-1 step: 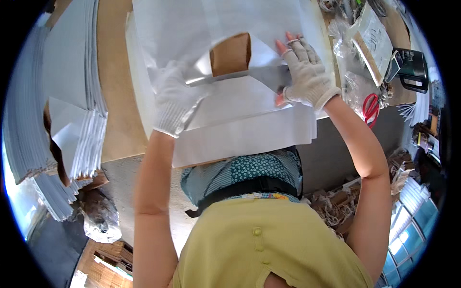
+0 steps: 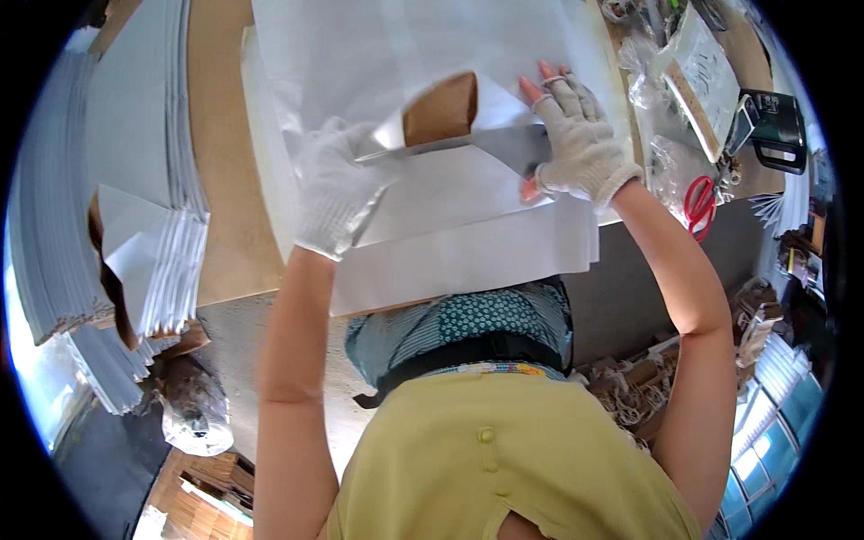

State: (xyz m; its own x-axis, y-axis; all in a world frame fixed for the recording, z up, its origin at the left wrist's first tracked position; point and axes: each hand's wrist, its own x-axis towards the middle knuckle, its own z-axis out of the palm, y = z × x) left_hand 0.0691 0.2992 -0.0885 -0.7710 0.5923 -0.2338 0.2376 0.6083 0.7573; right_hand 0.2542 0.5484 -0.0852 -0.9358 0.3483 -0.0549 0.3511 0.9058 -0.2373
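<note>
A large white paper sack (image 2: pixel 468 243) lies on the table in front of me, its near end folded into slanted flaps. Between the flaps a brown paper lining (image 2: pixel 441 112) stands up. A flat, shiny grey strip (image 2: pixel 511 144) shows along the fold, partly covered by paper. My left hand (image 2: pixel 337 184), in a white knit glove, rests on the left side of the fold; its fingers are blurred. On the right side lies my right hand (image 2: pixel 578 139), in a fingertip-less knit glove, flat with fingers stretched and thumb apart by the strip's end.
Stacked white sacks (image 2: pixel 135 117) stand at the left, one folded sack (image 2: pixel 135 243) at their near edge. To the right are red-handled scissors (image 2: pixel 699 205), a dark mug (image 2: pixel 776 130), a phone (image 2: pixel 742 123) and clear plastic wrapping (image 2: pixel 670 171). A plastic-wrapped bundle (image 2: pixel 195 409) sits lower left.
The brown lining has shifted shape slightly, its top now more slanted. The whole view has moved a little; both hands stay at the same places on the sack.
</note>
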